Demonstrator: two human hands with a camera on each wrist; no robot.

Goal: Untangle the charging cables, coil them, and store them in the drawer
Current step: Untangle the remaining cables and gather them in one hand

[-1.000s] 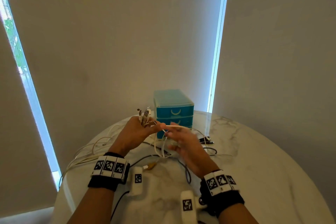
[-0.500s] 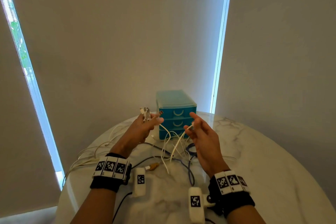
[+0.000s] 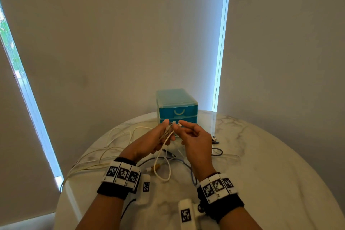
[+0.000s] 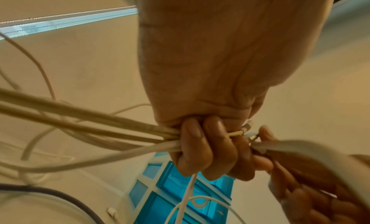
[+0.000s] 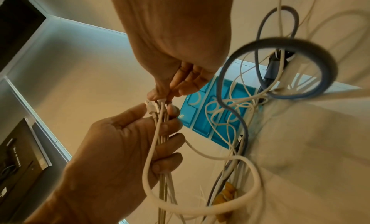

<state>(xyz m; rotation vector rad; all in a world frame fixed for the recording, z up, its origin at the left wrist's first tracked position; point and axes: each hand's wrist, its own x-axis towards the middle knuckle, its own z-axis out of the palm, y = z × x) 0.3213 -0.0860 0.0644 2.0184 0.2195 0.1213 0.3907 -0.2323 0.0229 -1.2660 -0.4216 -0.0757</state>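
Observation:
Several white charging cables (image 3: 164, 155) trail over the marble table. My left hand (image 3: 166, 127) grips a bundle of them just below their plug ends (image 3: 172, 123); its fingers (image 4: 200, 148) are curled round the white cables (image 4: 100, 129). My right hand (image 3: 177, 125) pinches one white plug (image 5: 153, 106) between thumb and fingers, right against the bundle in my left hand (image 5: 124, 145). A white loop (image 5: 200, 210) hangs below both hands. The blue drawer unit (image 3: 177, 106) stands behind the hands, its drawers closed.
A grey cable (image 3: 217, 152) and a black plug (image 3: 214, 138) lie to the right of my hands, with the grey cable looping (image 5: 320, 61) near the right wrist. More white cable spreads to the table's left edge (image 3: 89, 162). The wall is close behind the drawer unit.
Half a second ago my hands were apart, the right one lifting a white cable end. It has now come left and brought that plug against the bundle in my left hand.

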